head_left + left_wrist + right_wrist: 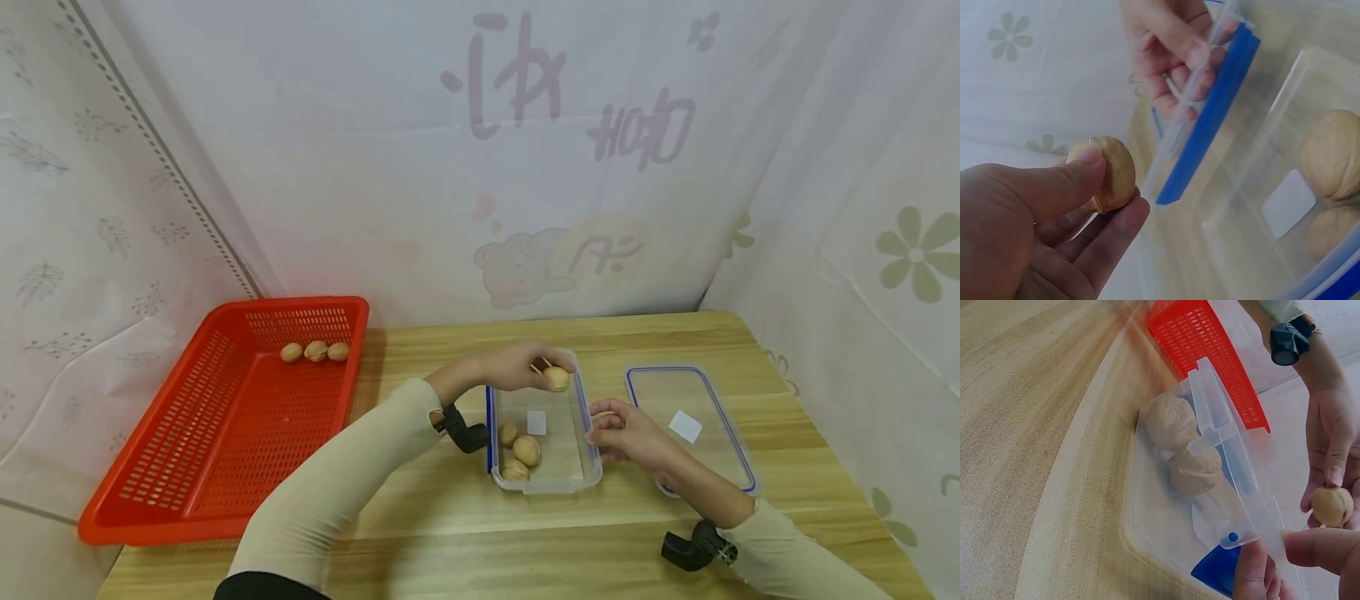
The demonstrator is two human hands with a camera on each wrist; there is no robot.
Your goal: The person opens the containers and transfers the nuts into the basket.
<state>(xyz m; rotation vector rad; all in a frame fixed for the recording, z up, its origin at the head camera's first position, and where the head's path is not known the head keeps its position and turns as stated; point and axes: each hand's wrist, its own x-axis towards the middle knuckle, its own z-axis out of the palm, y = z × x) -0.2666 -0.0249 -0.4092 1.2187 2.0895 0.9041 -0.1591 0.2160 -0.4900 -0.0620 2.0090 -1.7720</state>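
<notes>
My left hand (517,365) pinches a walnut (557,378) between thumb and fingers, over the far end of a clear plastic box (555,458). In the left wrist view that walnut (1113,175) shows close up, near the box's edge with its blue latch (1213,119). Several walnuts (527,451) lie inside the box at its near left. At the box's right side my right hand (637,437) grips the rim, thumb on top and fingers below it in the right wrist view, beside a blue latch (1219,569).
A red perforated basket (232,450) stands on the left with three walnuts (316,351) at its far end. To the right of the box lies its clear lid (693,392) with a blue seal, partly under my right forearm. Printed cloth walls (420,208) border the wooden table (427,550).
</notes>
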